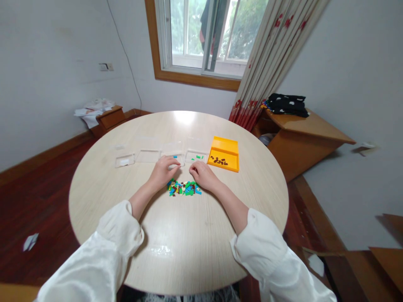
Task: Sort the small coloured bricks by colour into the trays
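A small heap of coloured pieces (184, 188), green, blue and brown, lies on the round pale wooden table (176, 235). My left hand (164, 169) rests just behind the heap's left side, fingers curled and reaching toward a clear tray (172, 157) that holds a blue piece. My right hand (201, 173) sits behind the heap's right side with fingers curled; what it holds, if anything, is hidden. A clear tray (195, 157) with green pieces lies beyond it. An orange tray (224, 153) with several brown pieces stands to the right.
Two more clear trays (125, 160) (147, 156) lie in a row to the left. A wooden cabinet (302, 134) with dark folded cloth (288, 104) stands at the right, by a curtain and window. Paper scraps lie on the dark floor.
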Tool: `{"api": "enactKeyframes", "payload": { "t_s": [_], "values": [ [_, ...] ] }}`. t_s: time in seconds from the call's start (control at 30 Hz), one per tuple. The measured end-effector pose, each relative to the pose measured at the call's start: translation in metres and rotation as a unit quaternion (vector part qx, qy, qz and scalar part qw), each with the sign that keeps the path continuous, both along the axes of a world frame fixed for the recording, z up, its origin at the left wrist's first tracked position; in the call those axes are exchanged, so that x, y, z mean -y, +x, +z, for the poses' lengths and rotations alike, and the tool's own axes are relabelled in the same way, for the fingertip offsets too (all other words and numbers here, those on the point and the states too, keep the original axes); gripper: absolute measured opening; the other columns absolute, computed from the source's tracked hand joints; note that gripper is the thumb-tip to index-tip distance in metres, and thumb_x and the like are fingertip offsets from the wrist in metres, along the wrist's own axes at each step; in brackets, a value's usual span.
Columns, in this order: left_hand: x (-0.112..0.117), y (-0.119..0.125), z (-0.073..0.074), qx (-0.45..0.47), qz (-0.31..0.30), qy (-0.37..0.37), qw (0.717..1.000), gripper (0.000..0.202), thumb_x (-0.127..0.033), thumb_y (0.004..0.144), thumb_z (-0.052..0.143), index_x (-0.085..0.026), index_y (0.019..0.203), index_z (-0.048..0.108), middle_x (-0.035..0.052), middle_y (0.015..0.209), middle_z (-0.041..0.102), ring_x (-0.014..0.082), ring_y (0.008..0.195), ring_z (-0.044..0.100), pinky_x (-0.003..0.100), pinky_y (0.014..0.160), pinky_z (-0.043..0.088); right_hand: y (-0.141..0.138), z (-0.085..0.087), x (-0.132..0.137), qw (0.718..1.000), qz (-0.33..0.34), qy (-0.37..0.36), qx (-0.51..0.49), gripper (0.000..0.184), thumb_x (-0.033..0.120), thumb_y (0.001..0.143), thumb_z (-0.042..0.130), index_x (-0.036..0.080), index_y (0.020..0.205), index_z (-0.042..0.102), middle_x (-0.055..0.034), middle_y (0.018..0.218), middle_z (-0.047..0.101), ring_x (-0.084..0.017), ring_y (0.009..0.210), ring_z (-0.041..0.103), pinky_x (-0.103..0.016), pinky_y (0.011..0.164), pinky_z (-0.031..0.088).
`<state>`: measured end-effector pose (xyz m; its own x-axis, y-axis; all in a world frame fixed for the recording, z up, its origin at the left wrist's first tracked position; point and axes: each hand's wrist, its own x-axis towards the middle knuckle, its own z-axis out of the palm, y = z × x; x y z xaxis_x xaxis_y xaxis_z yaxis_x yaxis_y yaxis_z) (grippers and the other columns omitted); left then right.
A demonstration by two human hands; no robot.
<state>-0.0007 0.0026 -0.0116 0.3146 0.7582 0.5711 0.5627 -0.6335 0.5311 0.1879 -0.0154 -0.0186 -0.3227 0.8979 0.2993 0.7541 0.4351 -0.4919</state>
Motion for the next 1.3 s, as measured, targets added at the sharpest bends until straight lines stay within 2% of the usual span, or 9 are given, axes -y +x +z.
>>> {"api": "enactKeyframes", "payload": {
  "t_s": [0.17, 0.33, 0.47, 0.67, 1.03, 1.3],
  "values": [
    [0.003, 0.005, -0.001, -0.017, -0.049, 0.012, 0.999, 0.005, -0.024, 0.075, 0.064, -0.02, 0.077, 0.067, 0.0051, 0.084, 0.069, 0.0206, 0.084, 0.059, 0.037, 0.079, 0.046, -0.005, -0.002, -0.002, 0.991, -0.009, -0.021, -0.129, 0.009, 0.016, 0.082, 0.05, 0.016, 0.077, 0.058, -0.0003, 0.073, 0.056, -0.013, 0.07, 0.048, -0.025, 0.068, 0.038],
    [0.003, 0.008, -0.003, -0.023, -0.064, 0.025, 0.997, 0.004, -0.024, 0.076, 0.064, -0.02, 0.077, 0.065, 0.0044, 0.082, 0.068, 0.0196, 0.084, 0.058, 0.035, 0.079, 0.046, -0.011, 0.001, -0.002, 0.967, -0.035, -0.075, -0.241, 0.012, 0.024, 0.08, 0.053, 0.015, 0.074, 0.058, 0.0026, 0.064, 0.054, -0.011, 0.06, 0.045, -0.023, 0.058, 0.035],
    [0.005, 0.009, -0.002, -0.021, -0.061, 0.029, 0.997, 0.005, -0.024, 0.076, 0.064, -0.019, 0.076, 0.064, 0.0047, 0.081, 0.067, 0.0196, 0.082, 0.058, 0.035, 0.078, 0.046, -0.012, 0.002, -0.002, 0.951, -0.023, -0.099, -0.292, 0.011, 0.024, 0.077, 0.054, 0.015, 0.07, 0.058, 0.0029, 0.063, 0.054, -0.01, 0.059, 0.045, -0.023, 0.059, 0.036],
    [0.007, 0.01, 0.0, -0.018, -0.062, 0.031, 0.997, 0.009, -0.022, 0.08, 0.059, -0.019, 0.073, 0.064, 0.0039, 0.078, 0.067, 0.0187, 0.08, 0.058, 0.034, 0.078, 0.045, -0.012, 0.001, -0.002, 0.947, 0.0, -0.097, -0.305, 0.015, 0.027, 0.077, 0.055, 0.015, 0.068, 0.058, 0.0024, 0.063, 0.055, -0.011, 0.061, 0.048, -0.023, 0.061, 0.038],
    [0.007, 0.011, -0.001, -0.005, -0.072, 0.064, 0.995, 0.01, -0.022, 0.081, 0.057, -0.018, 0.076, 0.064, 0.0044, 0.079, 0.067, 0.0183, 0.079, 0.058, 0.033, 0.076, 0.046, -0.013, 0.0, -0.002, 0.941, -0.009, -0.091, -0.325, 0.015, 0.028, 0.074, 0.057, 0.015, 0.067, 0.059, 0.0029, 0.061, 0.055, -0.01, 0.057, 0.045, -0.023, 0.058, 0.037],
    [0.008, 0.01, 0.0, 0.005, -0.074, 0.048, 0.996, 0.011, -0.022, 0.082, 0.056, -0.019, 0.077, 0.065, 0.0053, 0.081, 0.068, 0.019, 0.081, 0.059, 0.034, 0.076, 0.046, -0.013, 0.002, 0.0, 0.938, -0.007, -0.097, -0.334, 0.016, 0.029, 0.074, 0.057, 0.015, 0.067, 0.059, 0.003, 0.061, 0.055, -0.009, 0.057, 0.045, -0.023, 0.057, 0.036]
  ]
}}
